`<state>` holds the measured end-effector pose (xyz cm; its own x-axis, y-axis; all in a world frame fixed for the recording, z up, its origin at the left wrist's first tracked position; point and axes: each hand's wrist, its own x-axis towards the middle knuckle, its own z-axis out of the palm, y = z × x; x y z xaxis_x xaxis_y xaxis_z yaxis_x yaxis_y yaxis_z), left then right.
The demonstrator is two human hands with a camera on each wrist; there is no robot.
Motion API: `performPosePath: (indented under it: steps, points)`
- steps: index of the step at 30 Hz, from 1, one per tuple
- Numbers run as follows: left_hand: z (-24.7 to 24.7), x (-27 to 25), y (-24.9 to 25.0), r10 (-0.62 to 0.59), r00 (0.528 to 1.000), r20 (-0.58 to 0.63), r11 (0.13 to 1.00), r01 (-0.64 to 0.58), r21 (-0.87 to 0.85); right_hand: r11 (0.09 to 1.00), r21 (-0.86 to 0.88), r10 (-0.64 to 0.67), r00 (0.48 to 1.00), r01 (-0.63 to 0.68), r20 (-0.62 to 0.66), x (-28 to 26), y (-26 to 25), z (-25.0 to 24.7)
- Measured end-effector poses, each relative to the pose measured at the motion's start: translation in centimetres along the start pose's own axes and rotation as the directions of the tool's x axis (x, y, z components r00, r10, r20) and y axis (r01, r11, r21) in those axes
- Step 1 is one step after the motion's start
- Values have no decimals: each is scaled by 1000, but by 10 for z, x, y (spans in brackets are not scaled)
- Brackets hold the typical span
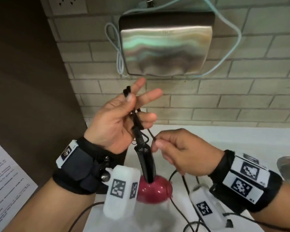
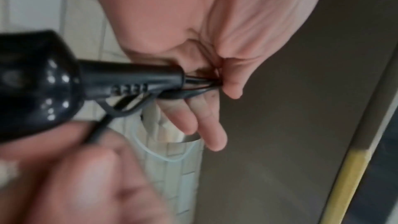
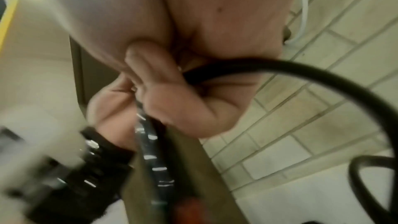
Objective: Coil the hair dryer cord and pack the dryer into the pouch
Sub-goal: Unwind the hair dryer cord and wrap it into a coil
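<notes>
Pinching cord [image 1: 135,122], left hand [image 1: 115,122] fingers [image 1: 146,117]; dryer [image 1: 153,188] hangs below.

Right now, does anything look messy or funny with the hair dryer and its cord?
Yes. Most of the black cord is not coiled: it sprawls in loose loops on the white counter. The left hand pinches a few folded strands above the hair dryer; the right hand pinches one strand. No pouch is in view.

Head view: looks forward and down from above at both hands, the tiled wall [image 1: 241,91] and the white worktop [image 1: 224,136]. Wrist views: very close, each looking along its palm toward the fingers. All three share the black dryer handle [image 1: 146,163] and cord [image 3: 301,74].
</notes>
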<state>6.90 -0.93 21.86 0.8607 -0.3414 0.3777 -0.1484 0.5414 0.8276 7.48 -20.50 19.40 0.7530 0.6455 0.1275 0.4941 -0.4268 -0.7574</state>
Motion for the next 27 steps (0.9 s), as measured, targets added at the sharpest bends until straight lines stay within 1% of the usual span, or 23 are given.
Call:
performPosePath:
  steps: [2,3,4,5,6,8,9,10,12,13,15,16,18,19,20,22,24,26,27]
  points:
    - [3,3,-10,30,992,-125,981,-6,195,993,-94,-66,996,72,68,-7,-7,2]
    - [5,4,-15,46,986,-162,963,-1,271,980,-171,-91,992,105,89,-10,-11,1]
    - [5,3,-19,51,982,-181,940,14,342,961,-245,-104,989,126,103,-12,-15,-2]
    - [5,3,-23,35,982,-184,904,47,425,952,-276,-113,989,137,99,-14,-20,-5]
    - [4,1,-28,-5,986,-168,856,91,509,956,-257,-126,988,145,88,-15,-26,-10]
    - [5,-3,-36,-85,989,-119,774,140,618,975,-140,-167,985,172,46,-16,-36,-24]
    - [10,-6,-40,-127,987,-103,771,163,615,980,-90,-174,985,175,16,-13,-39,-34]
    - [15,-7,-42,-164,981,-101,796,192,574,983,-81,-167,985,163,-38,-10,-40,-44]
    - [18,-9,-46,-227,969,-96,852,245,462,982,-161,-126,978,99,-166,-1,-38,-65]
    - [17,-9,-47,-252,965,-75,877,260,404,978,-199,-108,975,69,-196,3,-35,-72]
    - [16,-10,-45,-283,959,-15,916,275,291,974,-220,-103,975,58,-196,7,-31,-79]
    - [16,-11,-44,-283,959,19,927,268,262,977,-203,-103,977,64,-187,9,-28,-80]
    - [15,-14,-41,-292,954,70,935,269,232,991,-121,-69,988,52,-138,10,-21,-80]
    - [15,-16,-41,-299,948,106,939,273,208,998,-51,-34,995,30,-89,10,-16,-79]
    - [13,-18,-40,-300,942,149,944,271,185,1000,23,1,1000,0,-21,9,-8,-77]
    - [11,-20,-34,-314,924,217,946,285,153,990,128,46,992,-61,117,6,8,-70]
    - [7,-21,-26,-314,909,274,949,300,94,978,171,81,974,-118,212,0,28,-68]
    - [2,-23,-20,-295,899,323,952,306,18,972,167,122,960,-167,250,-8,44,-73]
    - [0,-23,-18,-294,899,325,950,313,-7,974,139,141,959,-179,246,-11,50,-76]
